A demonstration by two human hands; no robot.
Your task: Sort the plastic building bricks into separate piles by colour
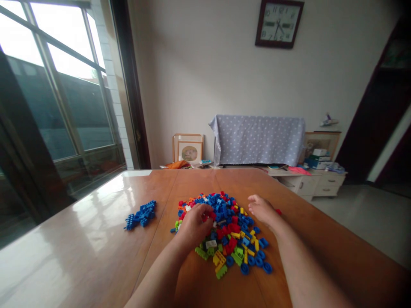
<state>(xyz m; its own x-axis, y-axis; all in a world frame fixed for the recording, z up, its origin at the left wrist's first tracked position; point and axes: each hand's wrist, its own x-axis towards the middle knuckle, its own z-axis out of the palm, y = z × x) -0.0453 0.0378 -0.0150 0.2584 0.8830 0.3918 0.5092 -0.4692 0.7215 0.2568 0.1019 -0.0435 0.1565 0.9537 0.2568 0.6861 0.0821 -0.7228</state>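
A heap of small plastic building bricks [221, 205] in blue, red, yellow, green, orange and white lies on the table. My left hand [196, 222] is over the heap's left side, its fingers curled towards the thumb. Red bricks show close to the fingertips; what the fingers hold, if anything, cannot be made out. Just past the heap's right edge, my right hand [260, 209] is raised with its fingers bent and pressed together, their inside hidden. A red piece [278, 211] shows beyond the right wrist, partly covered by it. Blue wheel-like rings [267, 268] lie at the heap's near right edge.
A separate group of blue bricks [141, 214] lies to the left on the shiny wooden table [96, 256]. Behind the table, a low white cabinet [327, 182] carries a cloth-covered object [260, 139] and boxes [317, 160]. Framed pictures [189, 149] lean against the wall.
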